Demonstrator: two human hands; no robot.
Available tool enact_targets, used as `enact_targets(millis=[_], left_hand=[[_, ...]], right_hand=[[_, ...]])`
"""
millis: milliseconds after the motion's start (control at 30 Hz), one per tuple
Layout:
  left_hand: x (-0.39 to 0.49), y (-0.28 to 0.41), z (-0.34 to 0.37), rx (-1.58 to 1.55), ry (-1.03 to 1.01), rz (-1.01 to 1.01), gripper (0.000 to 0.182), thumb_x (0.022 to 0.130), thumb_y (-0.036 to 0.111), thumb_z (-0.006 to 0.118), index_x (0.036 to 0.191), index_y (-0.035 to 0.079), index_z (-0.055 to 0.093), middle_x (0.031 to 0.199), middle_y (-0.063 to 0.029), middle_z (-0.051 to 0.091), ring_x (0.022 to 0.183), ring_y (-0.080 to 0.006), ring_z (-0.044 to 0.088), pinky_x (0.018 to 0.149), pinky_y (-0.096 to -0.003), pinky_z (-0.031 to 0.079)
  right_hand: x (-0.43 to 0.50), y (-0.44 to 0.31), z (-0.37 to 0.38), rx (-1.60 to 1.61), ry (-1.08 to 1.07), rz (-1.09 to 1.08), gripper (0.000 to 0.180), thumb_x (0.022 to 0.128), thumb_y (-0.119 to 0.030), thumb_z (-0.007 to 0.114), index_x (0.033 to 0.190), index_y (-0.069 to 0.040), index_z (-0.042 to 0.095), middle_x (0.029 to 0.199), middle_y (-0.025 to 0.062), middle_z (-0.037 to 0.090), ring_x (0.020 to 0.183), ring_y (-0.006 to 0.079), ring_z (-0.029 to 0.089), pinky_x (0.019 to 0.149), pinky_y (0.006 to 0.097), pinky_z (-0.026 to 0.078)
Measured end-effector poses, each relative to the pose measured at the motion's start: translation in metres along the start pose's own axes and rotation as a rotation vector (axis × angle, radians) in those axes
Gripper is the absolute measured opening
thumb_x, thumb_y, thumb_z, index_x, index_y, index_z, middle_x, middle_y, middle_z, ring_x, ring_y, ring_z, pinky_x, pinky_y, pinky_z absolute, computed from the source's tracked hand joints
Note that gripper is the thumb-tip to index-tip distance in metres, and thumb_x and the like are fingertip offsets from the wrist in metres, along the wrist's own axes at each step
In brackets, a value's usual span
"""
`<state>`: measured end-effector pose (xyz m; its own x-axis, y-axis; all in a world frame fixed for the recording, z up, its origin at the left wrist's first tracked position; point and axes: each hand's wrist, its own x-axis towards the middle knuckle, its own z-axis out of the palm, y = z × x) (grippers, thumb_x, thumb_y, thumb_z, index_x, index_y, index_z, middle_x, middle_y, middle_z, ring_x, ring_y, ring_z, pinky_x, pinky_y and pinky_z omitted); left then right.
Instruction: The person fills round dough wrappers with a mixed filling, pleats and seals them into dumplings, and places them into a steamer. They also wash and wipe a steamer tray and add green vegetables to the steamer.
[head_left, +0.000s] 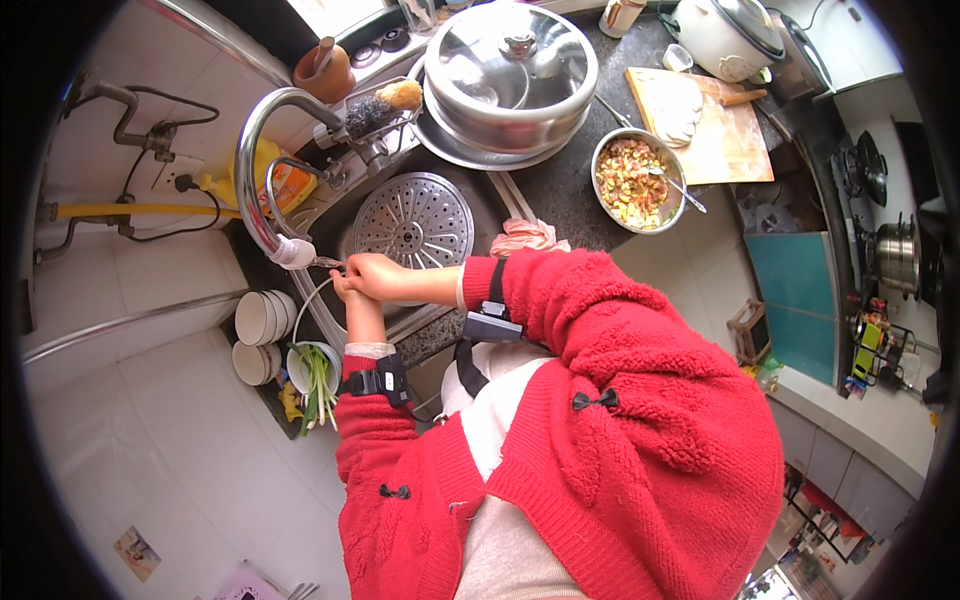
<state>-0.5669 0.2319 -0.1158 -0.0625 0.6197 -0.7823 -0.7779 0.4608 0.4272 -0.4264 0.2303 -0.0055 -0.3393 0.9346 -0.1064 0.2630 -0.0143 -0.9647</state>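
Observation:
My left hand (343, 286) and my right hand (373, 275) touch each other under the spout of a curved chrome faucet (251, 161), over the near left part of the sink (330, 304). Water runs from the white spout tip onto them. My right hand lies over the left one and hides much of it; no object shows in either. Beyond them a round perforated steel steamer plate (414, 217) rests in the sink. A pink cloth (527, 236) lies on the sink's right edge.
A lidded steel pot (510, 127) stands behind the sink. To the right are a bowl of chopped filling (636, 180) with a spoon and a wooden board (731, 150) bearing dough wrappers and a rolling pin. Stacked bowls (257, 319) and scallions (319, 379) stand at left.

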Motion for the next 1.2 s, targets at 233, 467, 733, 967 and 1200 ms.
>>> enact_targets(millis=[233,467,733,967,1200], left_hand=[[-0.002,0.002,-0.004,-0.059,-0.538,-0.043,0.061,0.080,0.056,0.052,0.119,0.009,0.048,0.115,-0.0079,0.049,0.103,-0.0208,0.045,0.090,-0.0309,0.039],[-0.074,-0.034,0.065,-0.368,-0.796,-0.053,0.044,0.080,0.044,0.063,0.111,0.016,0.051,0.111,-0.0160,0.054,0.092,-0.0245,0.057,0.082,-0.0357,0.049],[-0.069,-0.020,0.059,-0.043,-0.399,-0.108,0.055,0.076,0.039,0.069,0.111,0.003,0.047,0.099,-0.0145,0.055,0.089,-0.0261,0.056,0.086,-0.0376,0.047],[-0.046,-0.031,0.042,0.082,-0.469,-0.015,0.048,0.089,0.038,0.053,0.121,0.003,0.046,0.118,-0.0143,0.055,0.106,-0.0281,0.055,0.093,-0.0413,0.043],[-0.083,-0.048,0.070,-0.173,-0.515,0.179,0.053,0.095,0.039,0.038,0.132,0.001,0.035,0.132,-0.0163,0.044,0.117,-0.0294,0.047,0.101,-0.0398,0.037]], right_hand=[[0.011,0.019,0.029,0.204,0.257,0.085,0.022,0.079,-0.023,0.062,0.084,-0.001,0.059,0.072,0.0138,0.063,0.069,0.0313,0.063,0.067,0.0395,0.049],[0.046,0.032,0.044,0.306,0.547,0.521,0.021,0.086,-0.022,0.052,0.092,-0.003,0.060,0.087,0.0099,0.061,0.085,0.0248,0.058,0.077,0.0383,0.046],[0.025,0.065,0.038,0.160,0.086,0.387,0.025,0.086,-0.026,0.049,0.095,-0.006,0.061,0.102,0.0098,0.057,0.103,0.0272,0.049,0.088,0.0403,0.039],[0.017,0.062,0.011,-0.850,-0.188,-0.051,0.028,0.086,-0.029,0.047,0.098,-0.008,0.061,0.116,0.0096,0.054,0.119,0.0294,0.042,0.098,0.0421,0.033],[0.004,0.025,0.016,-0.542,0.344,0.102,0.067,0.084,-0.041,0.051,0.139,-0.011,0.027,0.148,0.0068,0.019,0.136,0.0318,0.018,0.105,0.0509,0.024]])
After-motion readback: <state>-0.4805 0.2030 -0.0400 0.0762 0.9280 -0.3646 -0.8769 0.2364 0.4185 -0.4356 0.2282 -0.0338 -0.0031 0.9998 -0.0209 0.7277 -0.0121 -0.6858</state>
